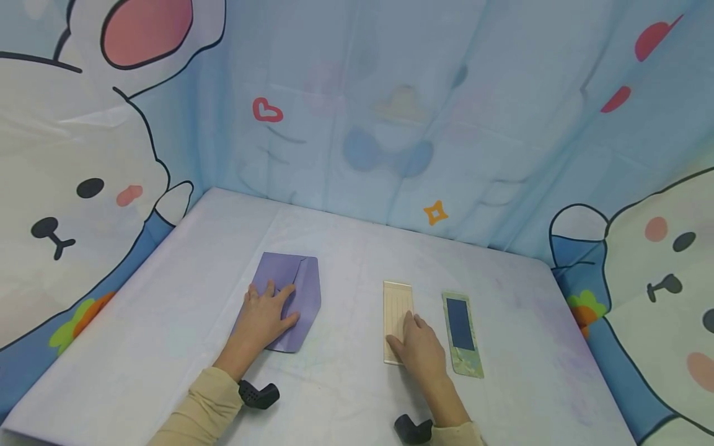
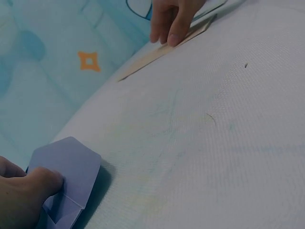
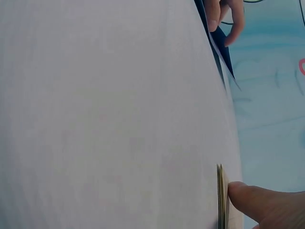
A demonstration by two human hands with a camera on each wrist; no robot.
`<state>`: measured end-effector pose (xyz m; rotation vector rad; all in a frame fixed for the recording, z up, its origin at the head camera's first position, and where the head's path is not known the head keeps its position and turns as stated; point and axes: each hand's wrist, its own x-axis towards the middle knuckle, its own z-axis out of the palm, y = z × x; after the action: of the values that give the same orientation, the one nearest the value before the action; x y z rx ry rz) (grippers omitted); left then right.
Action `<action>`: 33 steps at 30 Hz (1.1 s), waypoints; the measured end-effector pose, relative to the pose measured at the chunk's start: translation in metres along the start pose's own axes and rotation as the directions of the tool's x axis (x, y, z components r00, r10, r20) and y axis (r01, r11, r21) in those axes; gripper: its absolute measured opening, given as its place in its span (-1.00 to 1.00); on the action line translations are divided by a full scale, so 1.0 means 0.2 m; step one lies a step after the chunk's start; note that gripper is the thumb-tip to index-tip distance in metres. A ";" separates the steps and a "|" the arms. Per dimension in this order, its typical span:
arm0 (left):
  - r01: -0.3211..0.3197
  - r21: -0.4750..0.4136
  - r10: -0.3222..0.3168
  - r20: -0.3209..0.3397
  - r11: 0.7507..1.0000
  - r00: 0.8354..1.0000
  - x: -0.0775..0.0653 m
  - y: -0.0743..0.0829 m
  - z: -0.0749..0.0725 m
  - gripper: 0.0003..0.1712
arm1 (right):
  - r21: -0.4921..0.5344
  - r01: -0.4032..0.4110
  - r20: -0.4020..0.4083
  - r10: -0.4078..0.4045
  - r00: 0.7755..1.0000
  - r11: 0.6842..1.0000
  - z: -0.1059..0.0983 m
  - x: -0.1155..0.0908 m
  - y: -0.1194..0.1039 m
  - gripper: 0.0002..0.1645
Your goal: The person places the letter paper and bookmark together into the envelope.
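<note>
While under left hand [image 1: 263, 317], purple envelope [image 1: 305, 279]

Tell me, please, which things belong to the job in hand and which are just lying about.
In hand, seemingly:
purple paper envelope, under left grip
beige lined rectangular strip, material unclear, touched by right grip

Lying about, perhaps:
green-and-blue rectangular card
</note>
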<state>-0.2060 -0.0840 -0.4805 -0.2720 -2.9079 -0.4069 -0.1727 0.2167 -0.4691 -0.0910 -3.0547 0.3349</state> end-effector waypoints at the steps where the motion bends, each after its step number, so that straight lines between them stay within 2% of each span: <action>1: -0.001 -0.001 0.001 -0.002 1.000 1.000 0.00 0.00 0.00 -0.33 | 0.005 -0.010 0.000 0.010 1.000 1.000 0.00 0.00 -0.01 -0.13; 6: -0.001 0.001 0.001 -0.003 1.000 1.000 0.00 0.00 0.00 -0.32 | 0.020 -0.033 -0.014 0.033 0.999 0.999 -0.01 -0.01 -0.03 -0.13; 13: -0.002 0.004 0.002 -0.007 1.000 1.000 0.00 0.00 -0.01 -0.31 | 0.022 -0.011 -0.093 0.013 0.996 1.000 0.00 0.01 -0.05 -0.14; 16: -0.003 -0.002 0.003 -0.013 1.000 1.000 0.00 0.00 -0.01 -0.31 | 0.032 -0.014 -0.104 0.017 0.994 0.999 0.00 0.01 -0.06 -0.13; 33: -0.004 -0.004 0.004 -0.008 1.000 1.000 0.00 -0.01 0.00 -0.30 | 0.160 -0.102 -0.010 0.105 0.994 0.982 0.00 0.05 -0.04 0.04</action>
<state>-0.2072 -0.0853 -0.4814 -0.2760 -2.8988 -0.4129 -0.1824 0.2092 -0.4667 -0.2430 -2.9980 0.5792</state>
